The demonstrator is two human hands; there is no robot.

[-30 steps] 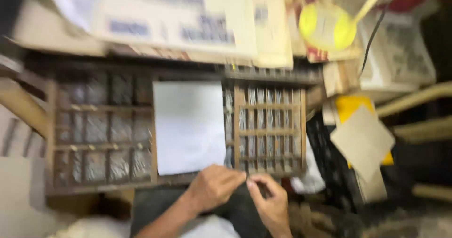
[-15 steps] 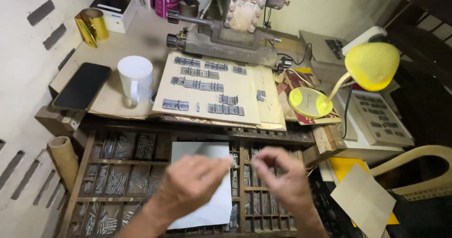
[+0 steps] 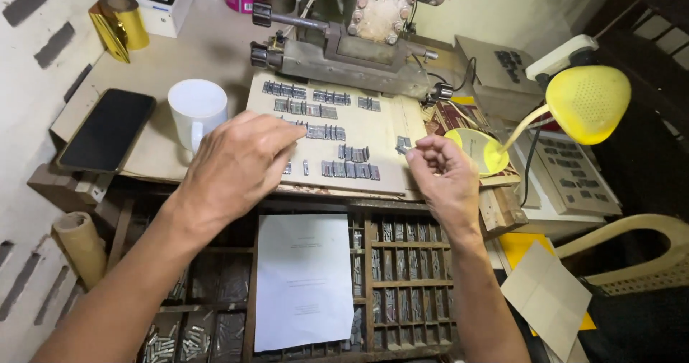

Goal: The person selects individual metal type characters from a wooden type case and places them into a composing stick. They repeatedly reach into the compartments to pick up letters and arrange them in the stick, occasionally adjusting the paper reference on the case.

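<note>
Metal type: small grey sorts (image 3: 349, 170) lie in short rows on the cream board (image 3: 373, 129) at frame centre, below the grey press (image 3: 344, 50).
Change: both hands have risen from the compartmented type case (image 3: 405, 277) at the bottom of the frame to the board; the view is sharp now, not blurred.
Left hand (image 3: 233, 165): hovers palm down over the board's left edge, fingers loosely curled, holding nothing visible.
Right hand (image 3: 448, 180): thumb and forefinger pinched on a tiny sort (image 3: 407, 149), just beside the small cluster at the board's right edge.
Meaning: work appears to have shifted from picking in the case to the rows on the board.
Nearby: white mug (image 3: 195, 108), black phone (image 3: 108, 129), yellow lamp (image 3: 585, 104), white sheet (image 3: 305, 280) lying on the case.
</note>
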